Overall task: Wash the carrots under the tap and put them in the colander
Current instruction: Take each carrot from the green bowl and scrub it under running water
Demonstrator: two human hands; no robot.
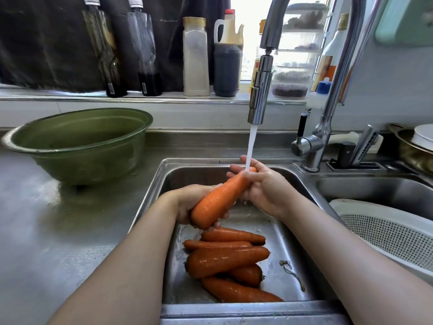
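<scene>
I hold one thick orange carrot [219, 200] over the steel sink [288, 231], tilted up to the right. My left hand [187, 202] grips its thick lower end. My right hand [260, 184] wraps its narrow upper end, where water falls from the chrome tap [259, 90]. Several more wet carrots [225, 259] lie piled on the sink floor below my hands. The white perforated colander [389, 233] sits in the right basin, partly cut off by the frame edge.
A green bowl [77, 146] stands on the steel counter [46, 231] at the left. Bottles [195, 57] line the window sill behind. A knife block and dishes [419, 141] stand at the right. A small scrap [290, 270] lies on the sink floor.
</scene>
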